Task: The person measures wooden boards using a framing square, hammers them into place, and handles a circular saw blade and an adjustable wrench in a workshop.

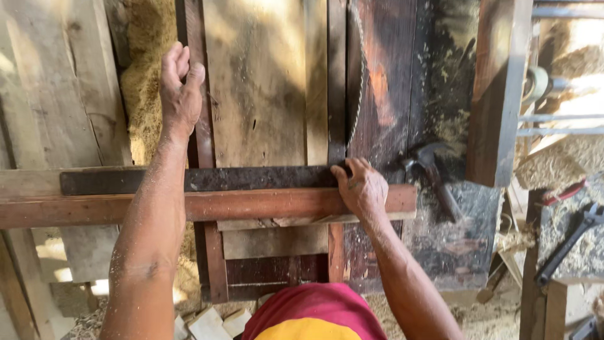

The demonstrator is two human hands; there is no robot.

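Note:
My left hand point(180, 88) reaches forward and grips the far left edge of a wide pale wooden board point(264, 82) lying on the saw table. My right hand point(360, 187) presses down on a reddish wooden bar point(251, 204) that runs crosswise near me, fingers touching a dark strip point(251, 179) just beyond it. A circular saw blade point(356, 75) stands edge-on in its slot to the right of the board, ahead of my right hand.
A hammer point(434, 173) lies on the dark tabletop right of my right hand. A thick wooden beam point(500, 88) stands at the right. Sawdust point(148, 75) is heaped at the left, offcuts point(211, 324) lie below, and a dark tool point(569, 242) lies far right.

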